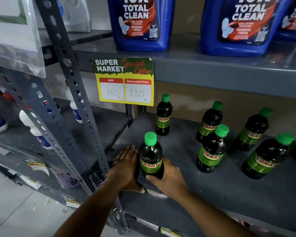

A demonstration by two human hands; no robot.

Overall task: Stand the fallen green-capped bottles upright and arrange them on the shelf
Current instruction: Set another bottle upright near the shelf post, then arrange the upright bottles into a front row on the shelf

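Note:
Several dark bottles with green caps and green "SUNNY" labels stand upright on the grey shelf (186, 189). The nearest bottle (150, 156) stands at the front left of the shelf. My right hand (169, 178) grips its base from the right. My left hand (126, 166) lies flat against its left side with the fingers straight. Another bottle (163, 115) stands behind it near the back. Further right stand a front bottle (212, 149), one behind it (209, 122), a far-right one (251, 130) and a front-right one (266, 156).
A yellow price card (125, 81) hangs from the upper shelf's edge. Blue toilet-cleaner jugs (140, 21) stand on the shelf above. A perforated grey upright (79, 106) rises to the left. White bottles (32, 127) fill the neighbouring rack.

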